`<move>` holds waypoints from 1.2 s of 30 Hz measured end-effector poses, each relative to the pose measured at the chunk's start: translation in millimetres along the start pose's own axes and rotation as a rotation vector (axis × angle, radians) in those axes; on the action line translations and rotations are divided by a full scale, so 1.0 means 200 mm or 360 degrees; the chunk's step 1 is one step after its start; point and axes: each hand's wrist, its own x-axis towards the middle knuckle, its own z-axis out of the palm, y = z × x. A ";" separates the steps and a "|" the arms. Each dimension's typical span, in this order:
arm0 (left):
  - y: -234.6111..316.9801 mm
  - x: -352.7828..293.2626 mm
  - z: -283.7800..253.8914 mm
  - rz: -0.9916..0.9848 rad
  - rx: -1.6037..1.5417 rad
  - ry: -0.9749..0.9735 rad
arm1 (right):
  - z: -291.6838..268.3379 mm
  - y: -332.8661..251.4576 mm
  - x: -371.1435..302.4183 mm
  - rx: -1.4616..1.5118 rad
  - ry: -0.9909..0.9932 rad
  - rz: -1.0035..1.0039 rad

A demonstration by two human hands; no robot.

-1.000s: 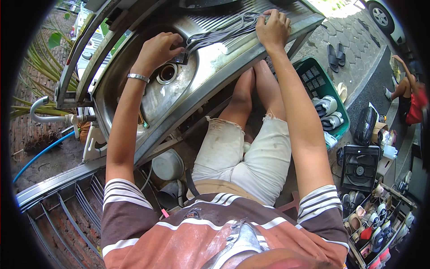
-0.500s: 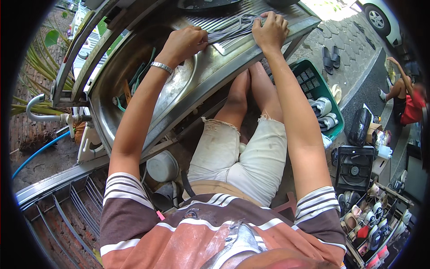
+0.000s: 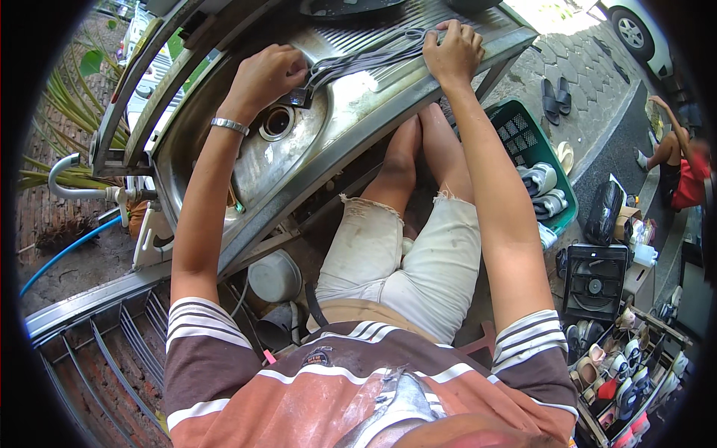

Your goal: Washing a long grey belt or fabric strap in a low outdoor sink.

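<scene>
A grey cord (image 3: 366, 61), folded into a long looped bundle, stretches between my hands over the metal sink unit (image 3: 358, 112). My left hand (image 3: 265, 81), with a metal bracelet at the wrist, is closed at the bundle's left end above the basin; its fingertips are partly hidden. Just under those fingers shows a small dark, shiny block (image 3: 299, 97), whose kind I cannot make out. Over the ribbed drainboard, my right hand (image 3: 453, 54) has its fingers bent over the cord's right end. Below the left hand lies the round drain hole (image 3: 277, 122).
A dark pan (image 3: 351, 7) rests at the drainboard's far edge. Beside my right forearm stands a green basket (image 3: 534, 138) with shoes. Farther right are a black fan (image 3: 594, 280), a crowded shoe rack (image 3: 620, 373) and a seated person in red (image 3: 691, 179). A metal pot (image 3: 274, 276) sits beneath the sink.
My left hand has moved left, and the loops at that end are more spread out. The drain hole and the dark block now show. My right hand has hardly moved.
</scene>
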 end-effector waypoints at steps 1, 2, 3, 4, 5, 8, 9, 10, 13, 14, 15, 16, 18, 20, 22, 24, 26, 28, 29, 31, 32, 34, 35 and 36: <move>-0.03 -0.02 0.03 -0.0032 -0.0035 -0.0113 | 0.00 -0.01 0.00 0.0006 -0.0013 0.0009; -0.05 -0.05 0.05 -0.0069 -0.0071 -0.0225 | 0.00 -0.01 0.01 0.0014 -0.0029 0.0015; -0.07 -0.09 0.07 -0.0051 -0.0138 -0.0176 | 0.01 -0.02 0.00 0.0023 -0.0035 0.0008; -0.07 -0.11 0.10 -0.0070 -0.0137 -0.0176 | 0.02 -0.04 0.00 0.0011 -0.0028 0.0008; -0.08 -0.13 0.13 -0.0165 -0.0207 -0.0118 | 0.03 -0.05 -0.01 0.0003 -0.0024 0.0002; -0.20 -0.21 0.16 -0.0335 -0.0502 -0.0185 | 0.04 0.00 0.01 -0.0050 -0.0060 -0.0058; -0.25 -0.24 0.20 -0.0402 -0.0500 -0.0214 | 0.05 0.04 0.03 -0.0016 -0.0039 -0.0104; -0.31 -0.31 0.24 -0.0477 -0.0494 -0.0246 | 0.04 0.06 0.03 0.0029 -0.0051 -0.0146; -0.48 -0.62 0.32 -0.0918 -0.0330 -0.0489 | -0.01 0.04 0.04 0.0372 0.0028 -0.0336; -0.54 -0.73 0.35 -0.0975 -0.0319 -0.0478 | -0.01 0.03 0.03 0.0401 -0.0014 -0.0314; -0.61 -0.87 0.39 -0.1089 -0.0141 -0.0512 | -0.02 0.00 0.03 0.0411 -0.0054 -0.0298; -0.67 -1.01 0.42 -0.1191 0.0034 -0.0553 | -0.03 -0.05 0.01 0.0449 -0.0069 -0.0320; -0.70 -1.18 0.47 -0.1262 0.0097 -0.0497 | -0.08 -0.13 0.00 0.0420 -0.0008 -0.0615; -0.67 -1.25 0.50 -0.1253 0.0246 -0.0315 | -0.12 -0.34 -0.11 0.0777 -0.0136 -0.0859; -0.56 -1.22 0.49 -0.1250 0.0204 -0.0341 | -0.12 -0.59 -0.30 0.1185 -0.0389 -0.1103; -0.45 -1.21 0.45 -0.1177 0.0076 -0.0209 | -0.11 -0.91 -0.49 0.1327 -0.0822 -0.1413; -0.30 -1.15 0.32 -0.1114 -0.0151 -0.0022 | -0.03 -1.13 -0.63 0.0913 -0.1266 -0.1471; -0.23 -1.09 0.09 -0.0881 -0.0478 0.0644 | 0.18 -1.20 -0.70 0.0639 -0.1232 -0.1295; -0.14 -1.03 -0.12 -0.0779 -0.0616 0.0865 | 0.30 -1.18 -0.71 0.0354 -0.1226 -0.1119; -0.03 -1.01 -0.49 -0.0451 -0.0535 0.1345 | 0.49 -1.14 -0.70 0.0146 -0.1319 -0.1007; -0.02 -1.02 -0.66 -0.0178 -0.0672 0.1630 | 0.57 -1.10 -0.68 -0.0037 -0.1401 -0.0906; -0.04 -1.13 -1.05 -0.0017 -0.0100 0.1455 | 0.66 -1.24 -0.62 -0.0006 -0.1467 -0.0844; -0.16 -1.23 -1.12 -0.0011 -0.0093 0.1458 | 0.69 -1.27 -0.59 -0.0033 -0.1525 -0.0778; -0.19 -1.39 -1.22 0.0008 -0.0096 0.1471 | 0.70 -1.26 -0.54 -0.0016 -0.1520 -0.0781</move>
